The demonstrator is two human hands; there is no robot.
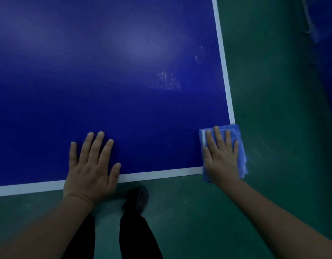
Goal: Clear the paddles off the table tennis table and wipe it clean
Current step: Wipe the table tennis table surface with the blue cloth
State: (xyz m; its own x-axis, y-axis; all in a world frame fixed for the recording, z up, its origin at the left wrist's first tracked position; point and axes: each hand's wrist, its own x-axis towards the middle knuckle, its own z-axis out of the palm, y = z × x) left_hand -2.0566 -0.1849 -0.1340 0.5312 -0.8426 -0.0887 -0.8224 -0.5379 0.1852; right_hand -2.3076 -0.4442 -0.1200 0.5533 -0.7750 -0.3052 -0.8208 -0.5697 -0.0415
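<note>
The blue table tennis table (114, 81) with white edge lines fills most of the head view. My left hand (91, 165) lies flat on it near the front edge, fingers straight and spread. My right hand (222, 156) presses flat on a folded blue cloth (238, 146) at the table's near right corner, part of the cloth hanging past the edge. Pale smudges (170, 81) show on the surface toward the right side. No paddle is in view.
Green floor (273, 109) runs along the right side and front of the table. My dark trouser legs and a dark shoe (141, 198) stand just below the front edge. A blue object (324, 25) sits at the far right top.
</note>
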